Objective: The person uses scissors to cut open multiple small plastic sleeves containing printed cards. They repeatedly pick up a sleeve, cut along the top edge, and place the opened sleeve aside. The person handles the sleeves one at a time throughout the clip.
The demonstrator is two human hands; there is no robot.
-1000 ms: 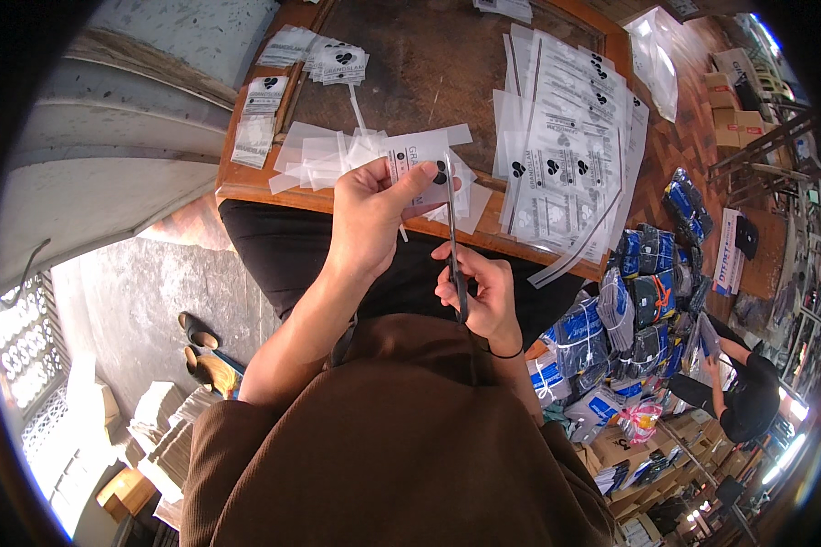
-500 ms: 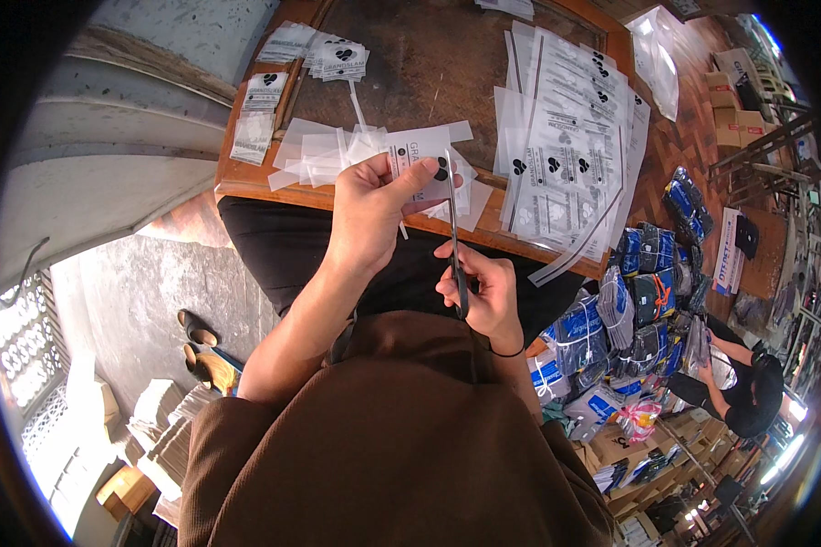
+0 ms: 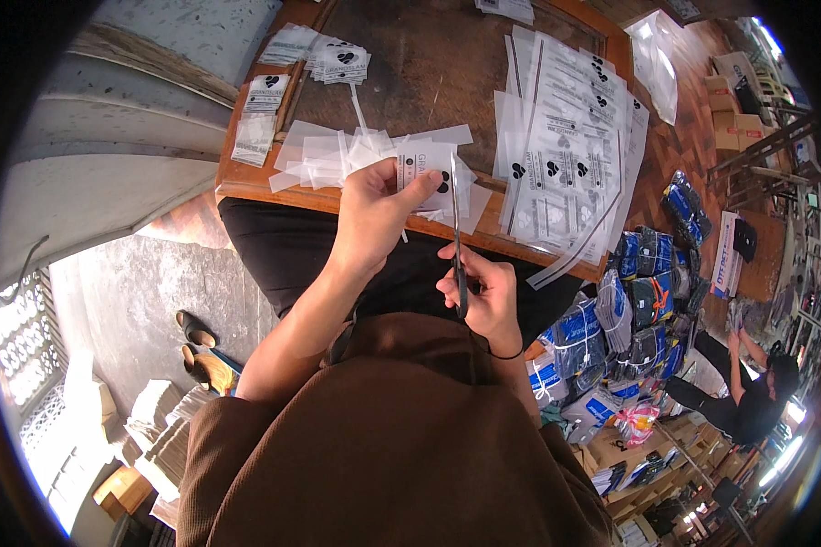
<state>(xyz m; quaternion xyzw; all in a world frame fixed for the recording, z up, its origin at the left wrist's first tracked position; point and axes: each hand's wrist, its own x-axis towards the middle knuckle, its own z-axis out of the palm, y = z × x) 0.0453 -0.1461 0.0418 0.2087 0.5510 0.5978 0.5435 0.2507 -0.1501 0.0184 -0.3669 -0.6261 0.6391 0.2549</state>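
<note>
Dark footwear (image 3: 195, 330) lies on the grey floor (image 3: 137, 292) at left, near tan stacks (image 3: 160, 410). At right, tied blue-and-grey bundles (image 3: 578, 342) are piled near a pink-and-white bag (image 3: 637, 423); a person in black (image 3: 753, 401) is beyond them.

Brown textured top (image 3: 392, 447), black trousers (image 3: 269, 251), thin black wristband (image 3: 507, 355)

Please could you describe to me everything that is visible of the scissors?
The scissors look long and slim, with narrow, metal-looking blades and dark handles, partly hidden by the right hand that grips them. They point away from the person, seen nearly edge-on, so their opening is unclear. The blades overlap the printed translucent sheet in the left hand; actual contact cannot be told.
</note>
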